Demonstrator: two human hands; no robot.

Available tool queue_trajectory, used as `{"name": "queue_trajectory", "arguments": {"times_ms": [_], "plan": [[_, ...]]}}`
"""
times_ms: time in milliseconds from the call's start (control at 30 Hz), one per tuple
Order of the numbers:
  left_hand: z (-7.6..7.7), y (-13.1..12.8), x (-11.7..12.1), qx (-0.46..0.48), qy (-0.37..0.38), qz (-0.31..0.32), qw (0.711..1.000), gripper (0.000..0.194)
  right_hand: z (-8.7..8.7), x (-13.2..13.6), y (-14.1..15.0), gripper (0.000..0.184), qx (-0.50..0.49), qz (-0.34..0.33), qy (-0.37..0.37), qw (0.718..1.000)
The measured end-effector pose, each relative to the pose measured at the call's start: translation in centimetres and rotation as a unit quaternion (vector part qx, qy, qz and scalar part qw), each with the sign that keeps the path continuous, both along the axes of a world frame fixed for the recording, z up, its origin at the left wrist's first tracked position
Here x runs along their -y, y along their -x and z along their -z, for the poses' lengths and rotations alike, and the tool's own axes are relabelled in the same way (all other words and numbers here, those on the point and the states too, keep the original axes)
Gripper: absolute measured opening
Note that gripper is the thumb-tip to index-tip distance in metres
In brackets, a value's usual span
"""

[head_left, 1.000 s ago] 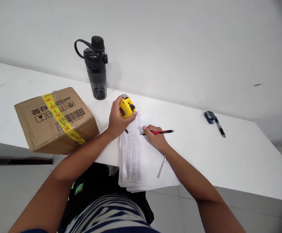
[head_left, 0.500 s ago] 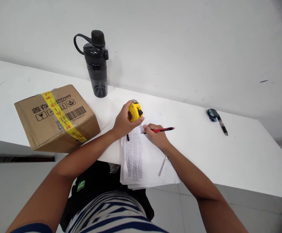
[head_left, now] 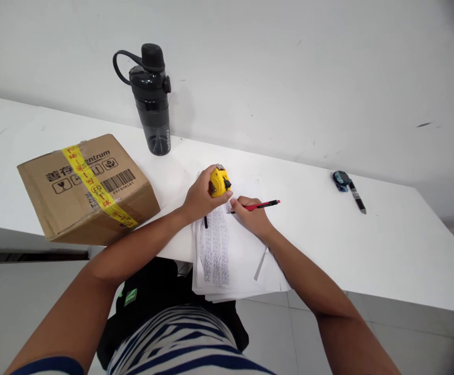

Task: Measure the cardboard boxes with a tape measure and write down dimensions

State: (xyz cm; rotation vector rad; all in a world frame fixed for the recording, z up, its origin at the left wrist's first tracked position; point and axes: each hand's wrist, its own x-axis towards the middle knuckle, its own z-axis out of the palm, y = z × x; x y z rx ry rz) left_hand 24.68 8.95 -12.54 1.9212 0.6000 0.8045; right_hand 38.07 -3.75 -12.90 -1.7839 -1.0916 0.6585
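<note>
A yellow tape measure [head_left: 219, 182] with a black button is gripped in my left hand [head_left: 201, 197], over the top part of the papers. My right hand [head_left: 253, 216] holds a red and black pen [head_left: 264, 205] in a writing grip, its tip close to the written columns and just right of my left thumb. Under both hands lies a stack of white papers [head_left: 242, 260], the top one covered with columns of small blue writing. A short black stick-like piece [head_left: 205, 222] rests on the paper below my left hand; what it belongs to is hidden.
To the left sits a taped cardboard box [head_left: 82, 187], against my left forearm. Behind it a black water bottle [head_left: 152, 104] stands by the wall. A dark blue wristwatch-like object [head_left: 341, 179] and a black pen [head_left: 357, 199] lie at the right of the white table [head_left: 328, 250].
My left hand has moved right and slightly down with the tape measure, closer to my right hand. My right hand stays almost in place with its pen. The view has shifted slightly.
</note>
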Motion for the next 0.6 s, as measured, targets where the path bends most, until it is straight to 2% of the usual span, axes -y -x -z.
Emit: {"name": "queue_trajectory", "arguments": {"times_ms": [600], "plan": [[-0.02,-0.02,-0.06,-0.006,-0.022,-0.002,1.000,0.073,-0.27,0.11,0.11,0.044,0.006,0.030,-0.007,1.000]]}}
